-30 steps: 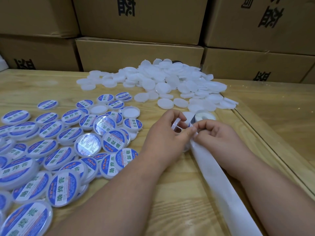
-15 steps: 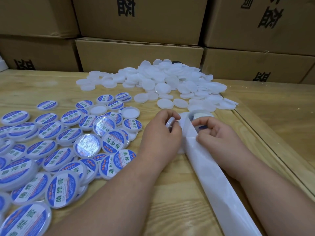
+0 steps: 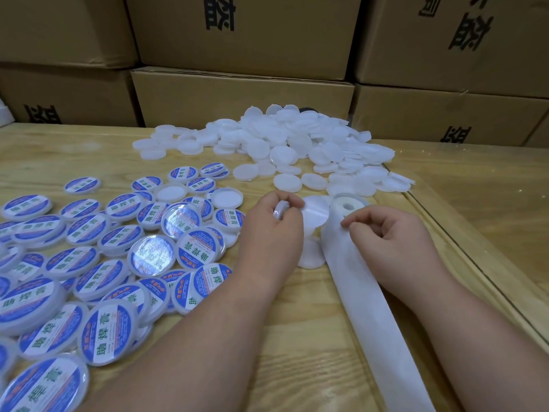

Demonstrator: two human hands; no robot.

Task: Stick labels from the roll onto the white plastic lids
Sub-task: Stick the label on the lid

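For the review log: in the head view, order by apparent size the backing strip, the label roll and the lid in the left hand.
1. backing strip, longest, though nearness enlarges it.
2. label roll.
3. lid gripped in the left hand, largely hidden, so its rank is unsure.
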